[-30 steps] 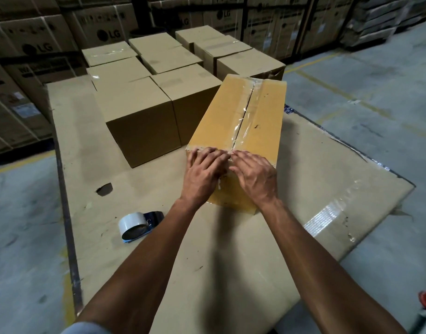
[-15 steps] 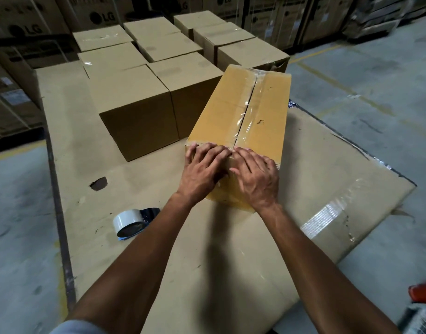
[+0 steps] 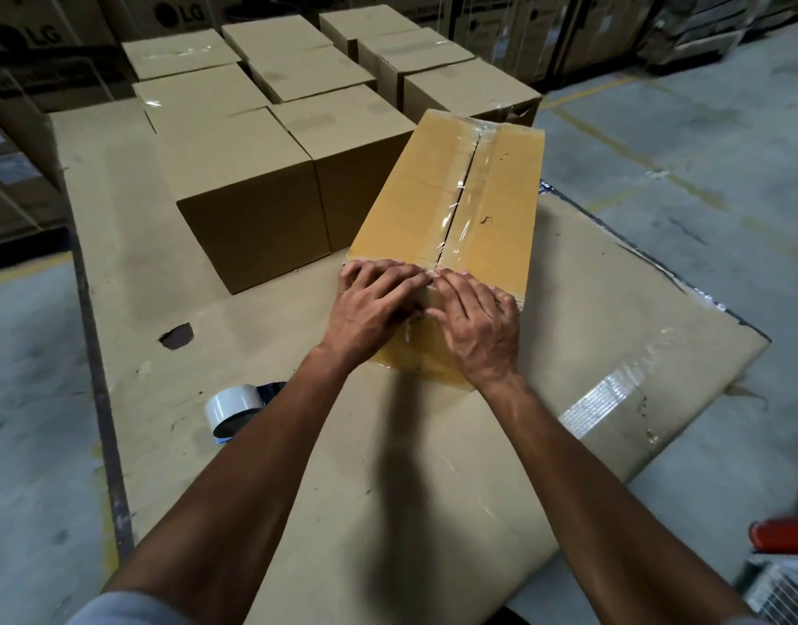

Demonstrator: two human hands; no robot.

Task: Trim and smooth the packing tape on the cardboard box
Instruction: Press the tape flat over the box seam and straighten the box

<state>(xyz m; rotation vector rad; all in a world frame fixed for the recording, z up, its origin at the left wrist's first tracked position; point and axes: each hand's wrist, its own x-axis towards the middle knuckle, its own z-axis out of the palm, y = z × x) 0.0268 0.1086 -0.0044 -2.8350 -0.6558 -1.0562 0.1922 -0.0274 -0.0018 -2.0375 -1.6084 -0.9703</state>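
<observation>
Left hand (image 3: 373,309) and right hand (image 3: 476,327) lie flat, fingers spread, on the box (image 3: 456,205) near edge. They press the tape (image 3: 467,191), grasping nothing.

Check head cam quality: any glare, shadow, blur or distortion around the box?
Head view: glare streaks on the packing tape along the yellow box seam; both hands sharp, casting a dark shadow toward the camera on the cardboard sheet; red object at the lower right edge is blurred; wide-angle bending at the frame edges; background stacks dim.
</observation>
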